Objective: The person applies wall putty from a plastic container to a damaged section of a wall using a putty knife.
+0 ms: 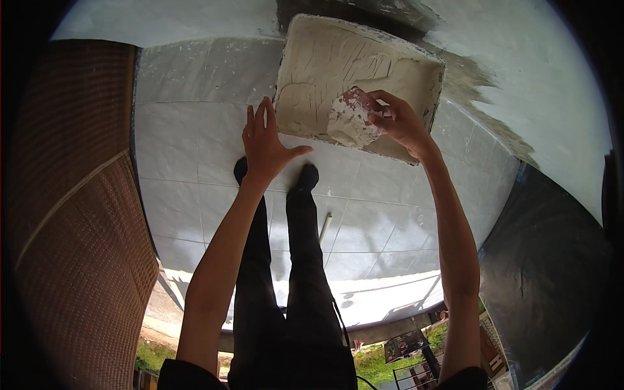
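The left forearm (218, 260) rose from seven o'clock, its left hand (265, 149) at half past ten, thumb splayed toward three and fingers apart beside the tray's edge; contact could not be told. The right forearm (460, 260) reached up from five o'clock, wrist bent inward, the right hand (400, 127) clamping thumb and fingers on a paste-smeared scraper (354, 123) at one o'clock. It overlapped the tray (391, 156) of beige paste (331, 68) between twelve and one. Beyond, a pale wall (552, 97) stood at two.
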Demonstrator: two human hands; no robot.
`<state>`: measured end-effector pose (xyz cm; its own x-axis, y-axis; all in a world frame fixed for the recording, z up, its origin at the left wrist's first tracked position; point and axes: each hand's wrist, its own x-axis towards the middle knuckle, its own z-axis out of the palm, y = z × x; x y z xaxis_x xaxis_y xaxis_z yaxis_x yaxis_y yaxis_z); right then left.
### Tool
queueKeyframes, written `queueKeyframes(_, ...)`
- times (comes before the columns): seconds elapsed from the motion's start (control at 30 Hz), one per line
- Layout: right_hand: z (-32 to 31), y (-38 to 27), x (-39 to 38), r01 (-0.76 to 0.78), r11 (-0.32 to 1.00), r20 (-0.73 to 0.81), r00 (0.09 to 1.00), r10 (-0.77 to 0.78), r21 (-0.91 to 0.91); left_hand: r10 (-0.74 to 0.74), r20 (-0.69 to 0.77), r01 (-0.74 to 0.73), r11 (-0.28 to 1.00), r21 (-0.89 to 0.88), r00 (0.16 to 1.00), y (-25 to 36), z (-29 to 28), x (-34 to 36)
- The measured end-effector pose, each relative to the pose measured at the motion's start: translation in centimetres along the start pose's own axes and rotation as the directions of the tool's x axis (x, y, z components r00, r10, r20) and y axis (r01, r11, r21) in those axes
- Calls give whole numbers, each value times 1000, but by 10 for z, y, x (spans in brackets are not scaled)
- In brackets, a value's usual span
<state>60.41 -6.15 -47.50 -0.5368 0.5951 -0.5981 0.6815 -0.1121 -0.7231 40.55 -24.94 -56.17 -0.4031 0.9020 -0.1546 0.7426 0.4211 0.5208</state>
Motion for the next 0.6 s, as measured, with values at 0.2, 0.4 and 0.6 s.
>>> queueKeyframes(0.2,-2,-93,-75,2,765,31,999,-29,644,43,-28,-45,995,-84,999,4,-93,-28)
queueKeyframes(0.4,7,-209,-144,222,512,-110,964,-240,830,56,-165,-92,970,-223,985,27,-231,-40)
queueKeyframes(0.6,17,-353,-181,369,380,-174,872,-458,848,133,-425,-214,966,-148,895,50,-373,-31)
